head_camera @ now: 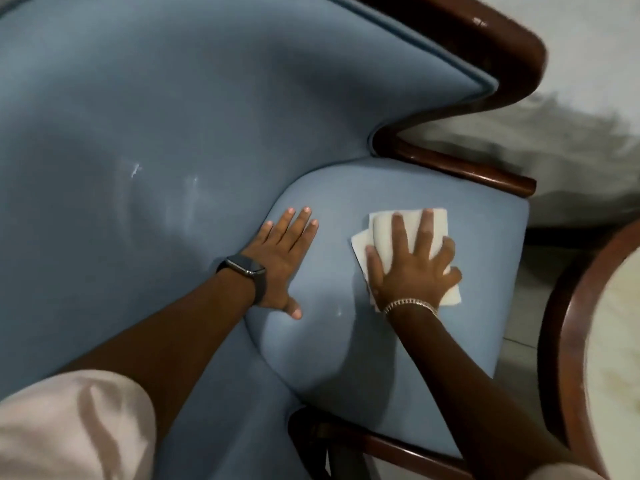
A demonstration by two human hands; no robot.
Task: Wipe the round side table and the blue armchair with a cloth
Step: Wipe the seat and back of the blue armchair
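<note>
The blue armchair (pixel 173 116) fills most of the head view, its padded arm (pixel 398 341) bulging at the centre right. A folded white cloth (pixel 381 230) lies flat on that padded arm. My right hand (pixel 412 268) presses down on the cloth with fingers spread over it. My left hand (pixel 284 258), with a dark watch on the wrist, rests flat and open on the padding to the left of the cloth, holding nothing. The round side table (pixel 568 341) shows at the right edge, a dark wooden rim around a pale top.
Dark glossy wooden frame (pixel 502 46) runs along the chair's upper right edge and under the arm (pixel 381 441). A pale fluffy rug (pixel 554 161) lies on the floor beyond the chair. Light smudges (pixel 135 169) mark the blue upholstery at left.
</note>
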